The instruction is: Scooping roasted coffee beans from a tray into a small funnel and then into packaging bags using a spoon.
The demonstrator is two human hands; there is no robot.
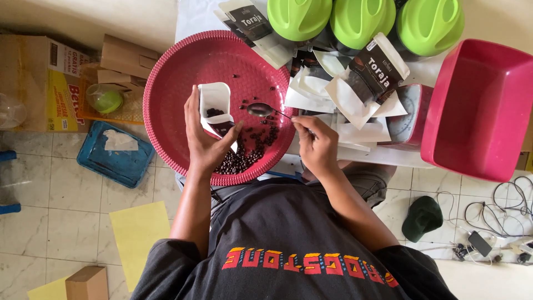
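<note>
Because the white pouch (215, 105) is held open only by the left hand (206, 141), whose fingers and thumb are curled round its lower half, a slackened squeeze could probably let the mouth sag shut or tip, and the few dark coffee beans already inside would fall back onto the pink round tray (183, 66). The right hand (315, 145) pinches the far end of the metal spoon (261, 109) between thumb and fingertips, and with so long a reach a small twist of the wrist would likely scatter beans before the bowl meets the pouch; whether the bowl carries any beans cannot be told. The pouch stands at about twelve o'clock from the left hand, its opening upward toward the camera, while the spoon's bowl lies just beside the pouch at its three o'clock, apart from it, and at roughly ten o'clock from the right hand. The main heap of coffee beans (241, 158) sits on the tray at six o'clock from the spoon, between the two hands. On the desk (194, 14), at two o'clock, loose black-and-white packets (377, 69) are stacked unevenly near a pink tub (483, 105) and three green lids (363, 19), and a careless elbow could well knock them down.
</note>
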